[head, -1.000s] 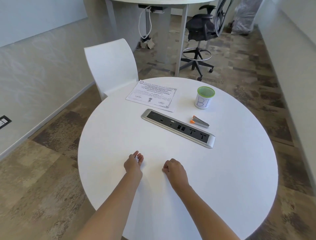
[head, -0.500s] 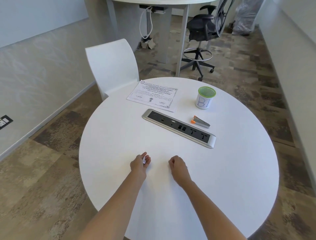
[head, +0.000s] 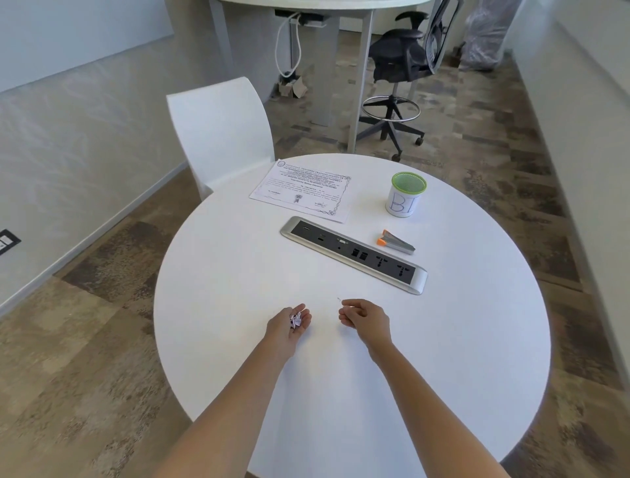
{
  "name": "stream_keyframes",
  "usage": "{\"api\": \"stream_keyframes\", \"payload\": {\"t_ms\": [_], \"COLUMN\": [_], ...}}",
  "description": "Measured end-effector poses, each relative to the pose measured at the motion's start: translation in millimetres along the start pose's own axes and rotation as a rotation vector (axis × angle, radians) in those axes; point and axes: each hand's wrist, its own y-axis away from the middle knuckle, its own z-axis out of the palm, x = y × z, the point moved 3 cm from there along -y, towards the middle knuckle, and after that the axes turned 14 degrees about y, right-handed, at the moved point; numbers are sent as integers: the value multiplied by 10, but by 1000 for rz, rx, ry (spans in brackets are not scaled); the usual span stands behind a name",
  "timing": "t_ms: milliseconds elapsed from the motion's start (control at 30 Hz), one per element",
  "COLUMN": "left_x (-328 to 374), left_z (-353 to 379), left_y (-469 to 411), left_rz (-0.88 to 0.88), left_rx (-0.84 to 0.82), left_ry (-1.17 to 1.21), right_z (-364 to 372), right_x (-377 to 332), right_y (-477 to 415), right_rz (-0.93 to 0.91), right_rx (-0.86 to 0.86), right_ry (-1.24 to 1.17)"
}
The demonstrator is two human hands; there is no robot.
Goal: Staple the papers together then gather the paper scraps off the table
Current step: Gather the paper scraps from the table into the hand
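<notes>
1. On round white table (head: 443, 341), near edge: left hand (head: 289, 324) palm-up and cupped, holding small crumpled paper scraps (head: 295, 319) in the palm; fingers loosely curled round them, not clamped.
2. Just to the right, apart from it: right hand (head: 364, 317), fingers curled toward the thumb in a narrow pinch; whether anything is held cannot be told.
3. Just beyond the right fingertips: tiny pale fleck (head: 338, 299) on the tabletop; too small to identify.
4. Across the middle of the table: recessed power and data strip (head: 354, 254), silver frame, dark sockets, set diagonally.
5. Beyond the strip, far left: printed papers (head: 301, 191) with ornamental border, lying flat, one corner near the strip's frame; staple not discernible.
6. Beyond the strip, to the right: small stapler (head: 397, 242), grey with orange end, lying just beside the strip, well apart from both hands.
7. Farther back on the right: white cup (head: 404, 196) with green rim, handwritten letters on its side, upright, near the stapler.
8. Off the table: white chair (head: 221, 133) at the far left edge; black office chair (head: 402, 58) farther back by a second table (head: 324, 3).
</notes>
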Motion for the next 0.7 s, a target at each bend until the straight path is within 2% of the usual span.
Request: {"api": "stream_keyframes", "payload": {"t_ms": [400, 567, 700], "left_x": [-170, -131, -43], "left_z": [172, 158, 134], "left_y": [120, 32, -32], "left_rz": [-113, -94, -53], "left_rx": [-86, -37, -29], "left_ry": [-154, -81, -14], "right_z": [346, 241, 77], "right_x": [-281, -290, -183], "right_y": [157, 44, -107], "right_rz": [-313, -278, -208], "right_rx": [-84, 5, 182], "right_ry": [376, 357, 413]}}
